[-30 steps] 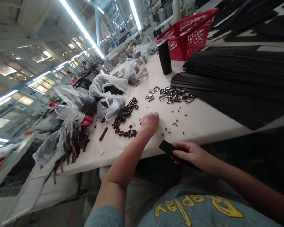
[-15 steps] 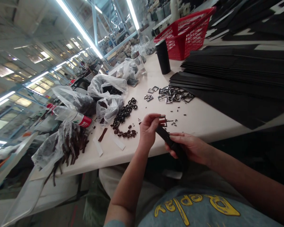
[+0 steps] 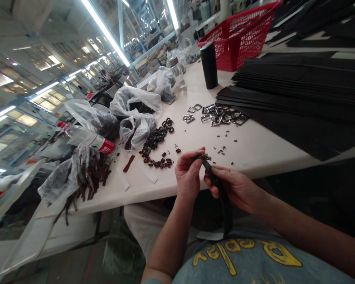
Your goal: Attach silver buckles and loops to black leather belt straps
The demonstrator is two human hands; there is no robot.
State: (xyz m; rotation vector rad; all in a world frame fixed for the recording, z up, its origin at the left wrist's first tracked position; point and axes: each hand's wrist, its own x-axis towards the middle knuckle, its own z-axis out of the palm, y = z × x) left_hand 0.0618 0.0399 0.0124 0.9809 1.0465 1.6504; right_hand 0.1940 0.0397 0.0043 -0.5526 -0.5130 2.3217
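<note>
My left hand (image 3: 189, 171) is closed on the upper end of a black strap (image 3: 224, 203), where a metal buckle (image 3: 205, 157) partly shows behind the fingers. My right hand (image 3: 233, 183) grips the same strap a little lower, with the fingers wrapped round it. The strap's lower part hangs down in front of my shirt. Small dark metal pieces (image 3: 221, 150) lie on the table just beyond my hands. Farther back is a heap of metal buckles (image 3: 221, 115), and to the left lie black and brown loops (image 3: 156, 142).
A black flask (image 3: 209, 66) and red basket (image 3: 239, 43) stand at the back. Black sheets (image 3: 301, 86) cover the right side of the table (image 3: 171, 189). Plastic bags (image 3: 134, 104), a red-and-white can (image 3: 102, 144) and brown strips (image 3: 90, 173) lie at left.
The buckle has turned and is now mostly hidden by my left fingers. The strap's top end is bent over, and more of its lower part shows. The view has shifted slightly.
</note>
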